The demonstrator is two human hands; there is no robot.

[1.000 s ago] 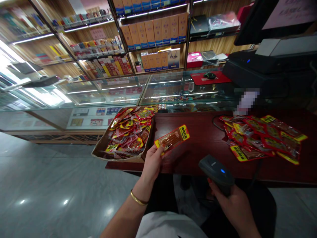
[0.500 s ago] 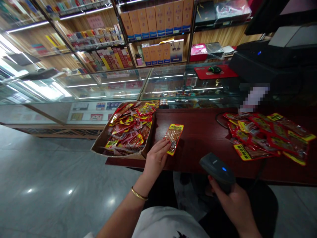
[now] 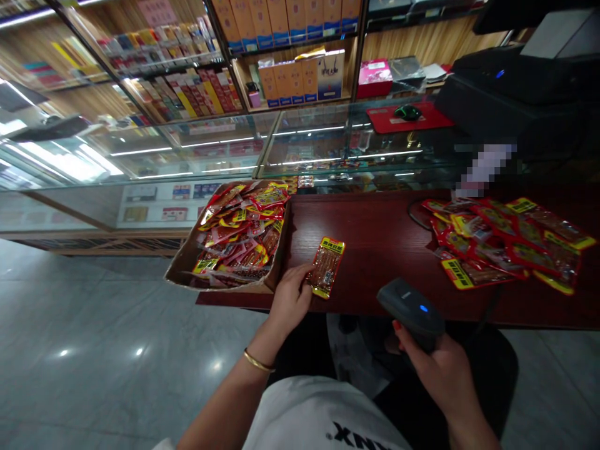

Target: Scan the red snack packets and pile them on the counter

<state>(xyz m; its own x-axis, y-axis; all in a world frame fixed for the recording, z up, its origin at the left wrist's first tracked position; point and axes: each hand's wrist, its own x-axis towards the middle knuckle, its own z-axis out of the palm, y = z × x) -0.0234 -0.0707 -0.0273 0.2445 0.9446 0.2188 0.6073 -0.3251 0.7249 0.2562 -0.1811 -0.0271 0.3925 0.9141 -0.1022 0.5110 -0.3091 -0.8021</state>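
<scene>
In the head view, a flat snack packet (image 3: 327, 267) in red, yellow and clear wrapping lies face up on the dark red counter. My left hand (image 3: 293, 294), with a gold bangle at the wrist, rests at its left edge, fingers stretched out and fingertips touching or very close to it. A black barcode scanner (image 3: 412, 309) with a lit blue light is gripped in my right hand (image 3: 438, 369), its head pointing up and left over the counter's front edge. To the left stands an open cardboard box (image 3: 276, 275) full of similar packets.
A loose pile of packets (image 3: 506, 244) covers the counter's right part. Behind is a glass display case (image 3: 225, 140), with a red mouse pad (image 3: 438, 119) and black till equipment (image 3: 501, 106) on top. Shelves with tan boxes (image 3: 290, 84) line the back. My lap is below the counter edge.
My left hand has slid left from on top of the packet to its left edge, and the packet has turned slightly. The scanner stays in my right hand. The view has tipped a little downward.
</scene>
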